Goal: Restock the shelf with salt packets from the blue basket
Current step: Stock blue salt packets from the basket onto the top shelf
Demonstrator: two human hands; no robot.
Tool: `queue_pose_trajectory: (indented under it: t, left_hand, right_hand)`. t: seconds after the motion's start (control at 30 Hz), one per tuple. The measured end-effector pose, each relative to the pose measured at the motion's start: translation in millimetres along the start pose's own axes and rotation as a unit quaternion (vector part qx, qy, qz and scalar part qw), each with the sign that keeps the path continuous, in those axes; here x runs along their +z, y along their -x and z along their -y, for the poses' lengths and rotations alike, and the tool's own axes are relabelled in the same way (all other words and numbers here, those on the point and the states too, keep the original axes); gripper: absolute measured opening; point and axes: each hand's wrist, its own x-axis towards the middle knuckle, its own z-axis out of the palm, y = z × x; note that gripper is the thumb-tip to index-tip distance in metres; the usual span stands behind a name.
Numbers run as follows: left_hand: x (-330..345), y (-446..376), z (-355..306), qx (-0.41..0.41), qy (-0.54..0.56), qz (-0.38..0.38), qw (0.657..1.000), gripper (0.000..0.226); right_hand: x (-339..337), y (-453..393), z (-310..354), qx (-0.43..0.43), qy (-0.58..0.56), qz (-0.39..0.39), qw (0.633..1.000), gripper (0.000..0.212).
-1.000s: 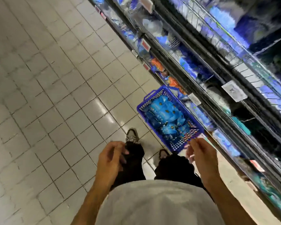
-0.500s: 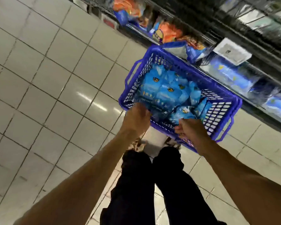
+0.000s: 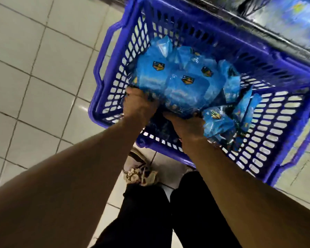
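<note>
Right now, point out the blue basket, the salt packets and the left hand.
blue basket (image 3: pixel 104 56): head view, on its left handle.
salt packets (image 3: pixel 179 83): head view, top packet's face.
left hand (image 3: pixel 139 104): head view, back of the hand.

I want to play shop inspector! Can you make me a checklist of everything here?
Surface: pale tiled floor; the basket stands on it.
Job's things: blue basket holding a heap of blue salt packets.
Clutter: nothing seen.
Hands: left hand and right hand are both down in the basket at the near edge of the heap; the fingers are hidden, so the grip cannot be told.
Cables: nothing seen.
Surroundings: dark shelf edge just behind the basket, blurred; black trousers and a shoe below.
</note>
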Motion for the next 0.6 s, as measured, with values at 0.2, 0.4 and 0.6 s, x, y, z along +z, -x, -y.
queue_pose_trajectory:
  t: [0.2,0.4,0.6]
  left_hand:
    - [0,5,8,-0.040,0.109,0.048,0.992,0.047]
    - [-18,34,-4,-0.026,0.228,0.122,0.966,0.020]
    - [-82,129,-9,0.016,0.288,0.172,0.942,0.024]
  right_hand:
    - [-8,11,-5,-0.017,-0.083,0.013,0.996,0.067]
    - [-61,47,-4,0.063,-0.286,0.178,0.940,0.037]
    - [-139,112,0,0.004,-0.288,0.185,0.939,0.016]
